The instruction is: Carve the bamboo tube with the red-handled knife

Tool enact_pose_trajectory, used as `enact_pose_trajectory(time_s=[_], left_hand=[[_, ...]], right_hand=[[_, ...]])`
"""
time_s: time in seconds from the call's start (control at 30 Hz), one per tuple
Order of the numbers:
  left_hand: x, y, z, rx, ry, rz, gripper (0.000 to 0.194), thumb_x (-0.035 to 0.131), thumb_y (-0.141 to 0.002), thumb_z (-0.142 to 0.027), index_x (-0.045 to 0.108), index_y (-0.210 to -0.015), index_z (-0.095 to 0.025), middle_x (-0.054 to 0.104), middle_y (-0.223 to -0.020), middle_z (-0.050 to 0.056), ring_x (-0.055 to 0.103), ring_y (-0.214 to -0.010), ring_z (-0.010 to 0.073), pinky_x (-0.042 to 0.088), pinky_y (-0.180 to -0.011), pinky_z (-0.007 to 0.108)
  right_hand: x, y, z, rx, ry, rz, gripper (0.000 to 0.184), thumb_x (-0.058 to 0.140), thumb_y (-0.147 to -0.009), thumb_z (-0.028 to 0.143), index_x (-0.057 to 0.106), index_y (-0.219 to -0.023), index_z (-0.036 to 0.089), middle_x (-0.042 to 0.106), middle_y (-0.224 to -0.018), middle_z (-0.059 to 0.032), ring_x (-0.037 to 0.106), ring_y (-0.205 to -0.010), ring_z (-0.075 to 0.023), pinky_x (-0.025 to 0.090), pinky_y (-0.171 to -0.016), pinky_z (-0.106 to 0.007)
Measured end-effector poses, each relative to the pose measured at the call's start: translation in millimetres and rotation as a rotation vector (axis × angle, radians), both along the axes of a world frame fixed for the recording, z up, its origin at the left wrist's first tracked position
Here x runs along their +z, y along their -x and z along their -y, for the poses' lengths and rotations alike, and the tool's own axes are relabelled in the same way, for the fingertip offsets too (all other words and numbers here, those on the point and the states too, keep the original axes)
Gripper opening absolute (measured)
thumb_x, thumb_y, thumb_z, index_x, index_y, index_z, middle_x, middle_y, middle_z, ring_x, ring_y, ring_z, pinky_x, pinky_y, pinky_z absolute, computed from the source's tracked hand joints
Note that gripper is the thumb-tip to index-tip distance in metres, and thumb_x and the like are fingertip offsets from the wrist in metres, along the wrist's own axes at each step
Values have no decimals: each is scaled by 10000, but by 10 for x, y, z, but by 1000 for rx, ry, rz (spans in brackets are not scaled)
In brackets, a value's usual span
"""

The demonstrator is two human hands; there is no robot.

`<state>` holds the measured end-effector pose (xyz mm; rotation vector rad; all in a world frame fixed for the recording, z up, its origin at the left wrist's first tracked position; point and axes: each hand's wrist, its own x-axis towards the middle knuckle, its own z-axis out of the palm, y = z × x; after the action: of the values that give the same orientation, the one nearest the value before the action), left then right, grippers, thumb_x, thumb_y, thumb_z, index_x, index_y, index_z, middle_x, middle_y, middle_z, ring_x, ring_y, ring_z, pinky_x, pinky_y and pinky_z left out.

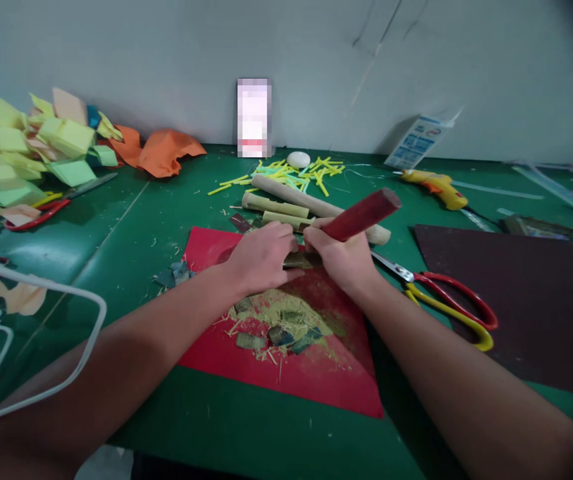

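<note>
My right hand is closed around a tool with a thick red wooden handle; its working end is hidden by my fingers. My left hand grips a short dark bamboo piece, which lies between both hands above a red sheet. Sawdust and several cut bamboo scraps cover the middle of that sheet. Just beyond my hands lie pale bamboo tubes and a long wooden stick. Scissors with one red and one yellow handle rest right of my right wrist.
Yellow-green strips and a white oval object lie at the back. A phone leans on the wall. Folded papers and orange paper fill the left. A yellow glue gun and dark board are right; a white cable crosses my left forearm.
</note>
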<state>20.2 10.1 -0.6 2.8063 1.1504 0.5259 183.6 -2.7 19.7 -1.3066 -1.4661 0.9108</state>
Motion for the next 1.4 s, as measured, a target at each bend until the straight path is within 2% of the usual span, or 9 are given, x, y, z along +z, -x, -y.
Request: enact_pose_trajectory(time_s=[0.27,0.47,0.7,1.4], left_hand=[[7,-6,-1,-1,9,3,324,730,-847,-449,682,-959,-149,643,-982,83,610,-992,271,514,-778,389],[-3,-7,0,-5,-6,0,321,716,-856,-452,661,-936,-147,647,-999,93,605,-995,272,514,-817,410],[6,-4,-1,-5,11,4,332,739,-839,-456,677,-961,-153,645,-993,83,609,-997,270,511,-795,393],[-10,6,-8,3,9,18,328,730,-842,-464,665,-946,-160,638,-982,81,608,-986,269,510,-783,394]], right_hand=[[-10,-3,1,24,-14,29,248,568,-710,198,471,-482,213,453,-482,35,406,-506,-101,306,-499,-279],[-65,16,-56,-89,-106,46,186,648,-723,264,550,-578,202,546,-594,19,471,-603,-123,394,-607,-296],[-17,-21,-26,-34,-32,32,255,595,-729,229,489,-498,208,438,-501,43,392,-528,-101,293,-515,-289],[-19,-1,-16,-26,-5,16,254,603,-729,232,471,-513,213,428,-517,47,381,-539,-103,284,-519,-292]])
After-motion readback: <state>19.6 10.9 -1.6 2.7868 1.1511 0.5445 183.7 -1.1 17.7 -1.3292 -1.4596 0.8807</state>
